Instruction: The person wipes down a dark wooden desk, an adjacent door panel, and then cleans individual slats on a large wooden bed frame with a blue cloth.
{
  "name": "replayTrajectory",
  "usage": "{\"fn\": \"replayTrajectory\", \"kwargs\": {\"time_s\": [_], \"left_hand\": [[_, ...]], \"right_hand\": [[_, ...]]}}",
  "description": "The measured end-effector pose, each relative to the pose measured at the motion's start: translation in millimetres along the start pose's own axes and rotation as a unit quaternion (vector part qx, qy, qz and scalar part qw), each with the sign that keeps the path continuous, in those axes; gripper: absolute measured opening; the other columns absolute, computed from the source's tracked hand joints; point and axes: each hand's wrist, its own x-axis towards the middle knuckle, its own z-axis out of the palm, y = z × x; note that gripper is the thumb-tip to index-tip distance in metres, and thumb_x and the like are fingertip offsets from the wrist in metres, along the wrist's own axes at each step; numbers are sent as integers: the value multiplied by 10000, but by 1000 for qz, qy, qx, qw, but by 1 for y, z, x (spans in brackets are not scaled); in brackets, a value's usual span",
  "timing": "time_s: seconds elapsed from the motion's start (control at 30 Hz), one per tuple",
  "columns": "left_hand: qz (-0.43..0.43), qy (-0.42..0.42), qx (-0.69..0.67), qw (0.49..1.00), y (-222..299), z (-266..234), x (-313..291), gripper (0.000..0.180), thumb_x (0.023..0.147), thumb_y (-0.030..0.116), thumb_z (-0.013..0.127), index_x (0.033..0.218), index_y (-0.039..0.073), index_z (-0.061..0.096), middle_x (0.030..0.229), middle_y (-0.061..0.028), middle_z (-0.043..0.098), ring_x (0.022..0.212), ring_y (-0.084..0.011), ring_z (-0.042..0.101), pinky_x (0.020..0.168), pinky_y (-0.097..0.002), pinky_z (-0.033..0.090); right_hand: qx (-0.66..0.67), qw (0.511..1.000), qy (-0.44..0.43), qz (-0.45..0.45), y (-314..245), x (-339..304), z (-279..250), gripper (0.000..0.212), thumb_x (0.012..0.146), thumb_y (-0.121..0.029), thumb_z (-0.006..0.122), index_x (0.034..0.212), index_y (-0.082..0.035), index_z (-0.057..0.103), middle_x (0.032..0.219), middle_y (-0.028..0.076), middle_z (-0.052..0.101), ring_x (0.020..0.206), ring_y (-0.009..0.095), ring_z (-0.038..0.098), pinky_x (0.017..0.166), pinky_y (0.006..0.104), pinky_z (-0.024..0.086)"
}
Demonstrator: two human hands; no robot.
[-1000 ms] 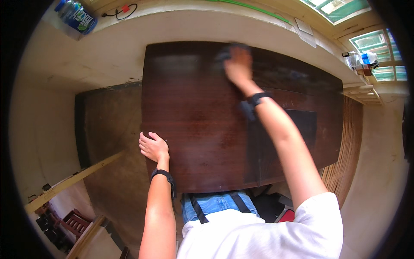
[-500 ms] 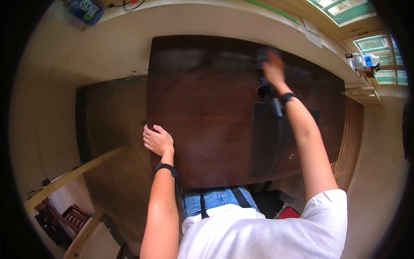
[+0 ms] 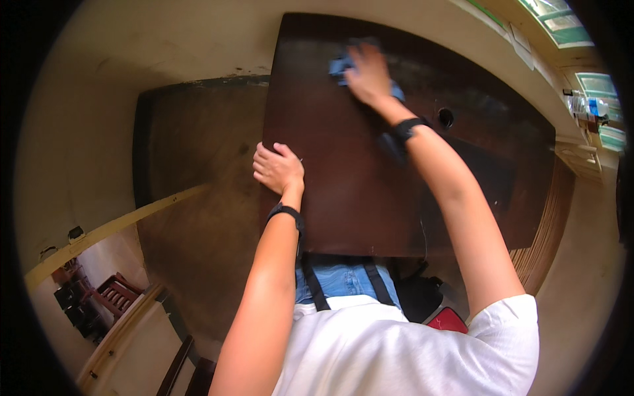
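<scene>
Hands (image 3: 279, 169) are on the desk (image 3: 347, 195), the right (image 3: 370, 76) over blue cloth (image 3: 338, 68).

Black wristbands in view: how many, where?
2. Left wristband: on the wrist of the left hand, at the table's left edge. Right wristband: on the wrist of the right hand, over a blue cloth. None look hidden.

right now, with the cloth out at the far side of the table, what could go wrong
The cloth under the right hand might catch on the dark round fitting, perhaps a hole, if wiped across it. The left hand rests at the table's left edge, so it could slip off if leaned on hard.
</scene>
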Motion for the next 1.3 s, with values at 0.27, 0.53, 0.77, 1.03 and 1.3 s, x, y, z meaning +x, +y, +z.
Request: {"fn": "replayTrajectory", "kwargs": {"time_s": [0.27, 0.53, 0.77, 1.03, 1.3], "left_hand": [[-26, -62, -316, 947, -25, 2, 5, 405, 877, 242, 377, 1208, 9, 366, 1111, -190, 494, 1031, -296, 470, 871, -389, 350], [-100, -64, -444, 888, -155, -18, 37, 351, 890, 277, 388, 1101, 13, 480, 1095, -168, 531, 992, -267, 512, 855, -332, 392], [-40, -334, -304, 891, -146, 1, 1, 500, 871, 488, 278, 1115, 105, 488, 1073, -168, 560, 1009, -347, 509, 855, -407, 385], [-22, -294, -172, 940, -110, -40, -14, 449, 884, 462, 250, 1061, 126, 491, 969, -165, 602, 874, -366, 567, 776, -456, 419], [-28, -285, -115, 951, -112, -36, -11, 519, 872, 520, 200, 1112, 167, 495, 973, -197, 594, 926, -403, 538, 798, -489, 404]], "right_hand": [[108, 979, -70, -161, -152, -63, 26, 528, 756, -289, 491, 1257, -143, 412, 1345, 164, 303, 1259, 348, 231, 1052, 435, 156], [184, 919, -237, -256, -226, -208, -30, 564, 704, -240, 544, 1249, -160, 423, 1372, 139, 270, 1292, 323, 186, 1063, 437, 142], [61, 917, -340, -197, -123, -285, -114, 586, 714, -248, 549, 1275, -174, 396, 1391, 105, 247, 1296, 306, 184, 1061, 430, 143], [-64, 972, -159, 161, -57, -361, -137, 679, 712, -150, 501, 1328, -26, 244, 1387, 249, 129, 1284, 410, 106, 1055, 462, 81], [157, 962, -203, -89, -196, -274, -71, 661, 643, -162, 600, 1258, -48, 383, 1379, 176, 222, 1286, 368, 151, 1049, 459, 152]]}}
